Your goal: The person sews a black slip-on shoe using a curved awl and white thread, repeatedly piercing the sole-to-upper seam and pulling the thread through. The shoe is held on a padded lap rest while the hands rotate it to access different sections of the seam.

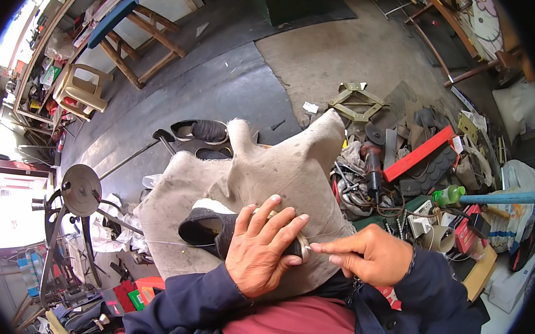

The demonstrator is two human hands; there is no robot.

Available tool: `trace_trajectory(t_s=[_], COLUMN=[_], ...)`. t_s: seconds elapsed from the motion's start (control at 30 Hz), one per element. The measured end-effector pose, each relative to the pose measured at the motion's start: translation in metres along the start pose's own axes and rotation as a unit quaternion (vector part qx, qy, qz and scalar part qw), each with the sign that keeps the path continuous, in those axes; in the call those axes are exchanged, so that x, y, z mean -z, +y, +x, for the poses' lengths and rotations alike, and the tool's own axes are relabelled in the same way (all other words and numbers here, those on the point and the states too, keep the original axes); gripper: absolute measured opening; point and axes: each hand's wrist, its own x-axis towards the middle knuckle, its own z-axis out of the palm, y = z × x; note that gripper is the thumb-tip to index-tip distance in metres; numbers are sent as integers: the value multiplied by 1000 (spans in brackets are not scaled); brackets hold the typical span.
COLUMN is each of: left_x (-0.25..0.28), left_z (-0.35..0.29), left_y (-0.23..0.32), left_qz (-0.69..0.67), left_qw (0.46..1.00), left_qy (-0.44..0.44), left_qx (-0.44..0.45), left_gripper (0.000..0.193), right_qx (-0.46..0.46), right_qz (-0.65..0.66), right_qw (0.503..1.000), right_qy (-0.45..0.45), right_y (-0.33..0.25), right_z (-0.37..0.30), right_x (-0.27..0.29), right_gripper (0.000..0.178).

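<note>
A black slip-on shoe point(203, 230) with a white sole edge lies across my lap on a stained grey cloth point(274, 167). My left hand point(262, 249) grips it, fingers spread over the front part and thumb by the toe. Close to the toe is my right hand point(373, 257), its index finger stretched to the sole edge and its other fingers curled. A tiny pale bit shows at that fingertip; I cannot make out what the fingers hold. Thin thread point(164, 242) runs leftward from the shoe.
Dark shoes point(200, 130) lie on the floor beyond the cloth. At left stands a metal machine with a round wheel point(81, 190). Tools crowd the right side, including an angle grinder point(373, 166), a red bar point(419, 155) and a green bottle point(449, 195). A blue-topped stool point(114, 20) stands farther off.
</note>
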Motion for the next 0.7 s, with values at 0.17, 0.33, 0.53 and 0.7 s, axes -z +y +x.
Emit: trace_trajectory(t_s=[0.17,0.33,0.53,0.7], left_x=[-7,-11,-7,-2], left_z=[0,0,2,1], left_y=[-5,-9,-10,-13], left_qz=[9,11,3,-59], left_qw=[1000,1000,1000,998], left_qy=[14,14,0,5], left_qx=[2,10,3,-11], left_gripper=[68,66,61,58], right_qx=[-6,-33,158,117], right_qz=[24,20,-62,56], right_qw=[998,999,982,992], right_qy=[-58,-15,76,7], right_y=[3,12,20,39], right_z=[24,28,21,25], right_x=[15,3,-9,0], right_gripper=[33,31,30,31])
